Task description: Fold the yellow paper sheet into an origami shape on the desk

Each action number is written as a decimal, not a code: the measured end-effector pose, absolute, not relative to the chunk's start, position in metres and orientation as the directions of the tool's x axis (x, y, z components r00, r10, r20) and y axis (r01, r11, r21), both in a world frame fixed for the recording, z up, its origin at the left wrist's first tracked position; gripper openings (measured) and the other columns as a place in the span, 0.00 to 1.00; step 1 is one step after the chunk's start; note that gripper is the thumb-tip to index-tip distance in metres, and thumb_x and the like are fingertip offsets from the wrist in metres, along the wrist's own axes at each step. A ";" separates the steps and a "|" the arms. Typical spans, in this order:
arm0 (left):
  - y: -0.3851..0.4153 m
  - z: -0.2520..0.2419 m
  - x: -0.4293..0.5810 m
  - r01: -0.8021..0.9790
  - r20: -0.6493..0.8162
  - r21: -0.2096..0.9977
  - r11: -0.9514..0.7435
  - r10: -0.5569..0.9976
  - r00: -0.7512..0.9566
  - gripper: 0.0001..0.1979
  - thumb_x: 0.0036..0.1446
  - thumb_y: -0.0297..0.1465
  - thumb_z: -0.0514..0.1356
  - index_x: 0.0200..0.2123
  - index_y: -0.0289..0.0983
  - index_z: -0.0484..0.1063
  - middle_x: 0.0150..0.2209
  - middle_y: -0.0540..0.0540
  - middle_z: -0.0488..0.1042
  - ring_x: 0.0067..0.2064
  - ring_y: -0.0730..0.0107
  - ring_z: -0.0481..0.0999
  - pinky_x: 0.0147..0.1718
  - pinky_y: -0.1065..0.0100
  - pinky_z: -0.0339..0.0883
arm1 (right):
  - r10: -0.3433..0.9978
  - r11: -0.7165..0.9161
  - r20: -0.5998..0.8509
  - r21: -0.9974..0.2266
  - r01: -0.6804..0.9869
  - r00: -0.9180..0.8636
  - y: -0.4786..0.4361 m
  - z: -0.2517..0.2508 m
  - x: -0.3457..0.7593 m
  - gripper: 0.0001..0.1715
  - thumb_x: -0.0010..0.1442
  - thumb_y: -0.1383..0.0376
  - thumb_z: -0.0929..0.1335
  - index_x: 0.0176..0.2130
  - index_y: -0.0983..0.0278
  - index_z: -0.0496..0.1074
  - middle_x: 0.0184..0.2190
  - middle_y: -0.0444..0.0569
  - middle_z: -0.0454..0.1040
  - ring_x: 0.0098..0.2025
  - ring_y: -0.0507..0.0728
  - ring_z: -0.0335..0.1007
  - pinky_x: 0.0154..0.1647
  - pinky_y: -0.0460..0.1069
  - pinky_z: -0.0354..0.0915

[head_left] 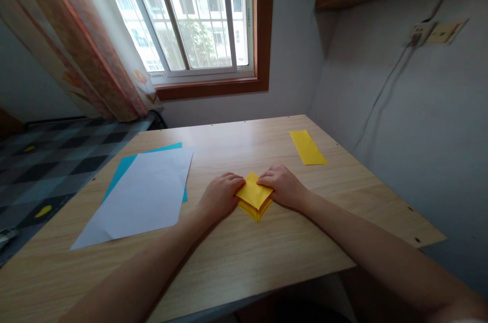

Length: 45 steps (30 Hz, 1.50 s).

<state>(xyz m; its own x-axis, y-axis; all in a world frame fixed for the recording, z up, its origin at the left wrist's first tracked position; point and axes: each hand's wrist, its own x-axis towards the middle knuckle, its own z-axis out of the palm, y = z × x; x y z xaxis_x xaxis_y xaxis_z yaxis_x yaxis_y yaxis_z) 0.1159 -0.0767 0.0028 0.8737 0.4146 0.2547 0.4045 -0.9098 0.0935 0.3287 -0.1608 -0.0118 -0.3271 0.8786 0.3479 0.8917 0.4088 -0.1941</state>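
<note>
A folded yellow paper (254,192), shaped like a small diamond with its layers parted at the near corner, lies on the wooden table (297,246) in the middle of the view. My left hand (224,192) grips its left corner, fingers bent over the edge. On the opposite side my right hand (281,185) has its fingers closed on the right corner. Both thumbs are largely hidden.
White paper (141,196) lies over a blue sheet (119,175) on the table's left. A yellow strip (308,148) rests at the back right. Beyond are a window, a curtain (76,33) and a checkered bed (49,160).
</note>
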 end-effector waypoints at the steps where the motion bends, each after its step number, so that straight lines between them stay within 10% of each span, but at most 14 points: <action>1: -0.076 0.003 0.116 0.399 0.249 0.094 -0.912 0.409 0.878 0.16 0.48 0.21 0.58 0.42 0.37 0.76 0.44 0.44 0.79 0.46 0.59 0.75 0.49 0.61 0.68 | 0.878 0.412 0.347 -0.196 0.890 -0.331 -0.161 -0.012 0.329 0.13 0.54 0.70 0.70 0.41 0.62 0.78 0.42 0.50 0.79 0.44 0.59 0.71 0.47 0.53 0.59; 8: -0.079 0.006 0.116 0.343 0.194 0.082 -0.936 0.353 0.915 0.15 0.54 0.30 0.61 0.46 0.37 0.74 0.48 0.43 0.77 0.50 0.59 0.73 0.54 0.60 0.64 | 0.884 0.427 0.318 -0.246 0.870 -0.344 -0.166 -0.006 0.332 0.20 0.53 0.64 0.72 0.47 0.62 0.76 0.47 0.50 0.77 0.47 0.60 0.69 0.51 0.55 0.59; 14: -0.083 0.003 0.106 0.337 0.071 0.044 -0.940 0.339 0.938 0.41 0.58 0.57 0.50 0.63 0.33 0.59 0.64 0.35 0.60 0.64 0.49 0.58 0.62 0.50 0.48 | 0.915 0.403 0.170 -0.331 0.854 -0.366 -0.179 0.003 0.342 0.42 0.51 0.41 0.70 0.57 0.60 0.70 0.60 0.56 0.66 0.61 0.68 0.59 0.60 0.61 0.53; 18: -0.080 0.003 0.108 0.382 0.065 0.133 -0.915 0.393 0.917 0.29 0.67 0.47 0.40 0.61 0.38 0.63 0.62 0.41 0.64 0.64 0.58 0.60 0.62 0.56 0.50 | 0.914 0.404 0.170 -0.465 0.788 -0.369 -0.175 0.009 0.346 0.26 0.63 0.47 0.63 0.50 0.60 0.76 0.56 0.53 0.71 0.58 0.63 0.64 0.60 0.58 0.56; 23: -0.064 0.009 0.105 0.272 0.091 0.235 -0.933 0.300 0.950 0.33 0.56 0.51 0.59 0.58 0.37 0.65 0.60 0.39 0.67 0.60 0.54 0.65 0.60 0.54 0.56 | 0.903 0.415 0.174 -0.593 0.690 -0.394 -0.167 0.007 0.353 0.19 0.65 0.54 0.63 0.46 0.59 0.78 0.52 0.50 0.74 0.54 0.60 0.69 0.58 0.55 0.60; 33: -0.038 0.003 0.095 0.160 0.168 0.492 -0.856 0.274 0.947 0.24 0.53 0.20 0.52 0.52 0.40 0.70 0.53 0.46 0.72 0.54 0.66 0.71 0.55 0.62 0.64 | 0.967 0.214 0.093 -0.799 0.563 -0.236 -0.161 -0.009 0.377 0.29 0.52 0.74 0.61 0.51 0.59 0.74 0.53 0.46 0.74 0.55 0.58 0.69 0.61 0.57 0.60; 45: -0.050 0.000 0.111 0.221 0.260 0.389 -0.894 0.337 0.905 0.11 0.63 0.31 0.53 0.39 0.39 0.76 0.43 0.44 0.74 0.46 0.64 0.71 0.49 0.62 0.65 | 0.954 0.273 0.140 -0.774 0.572 -0.266 -0.158 -0.009 0.374 0.13 0.58 0.65 0.65 0.40 0.62 0.77 0.45 0.49 0.78 0.49 0.58 0.72 0.51 0.54 0.67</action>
<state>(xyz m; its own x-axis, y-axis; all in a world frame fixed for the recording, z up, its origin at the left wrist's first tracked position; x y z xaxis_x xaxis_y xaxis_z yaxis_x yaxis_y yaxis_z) 0.1112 -0.0498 0.0000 0.9048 0.3372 0.2602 0.2212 -0.8941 0.3895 0.3740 -0.1581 -0.0087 -0.2661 0.9538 0.1396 0.5718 0.2728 -0.7738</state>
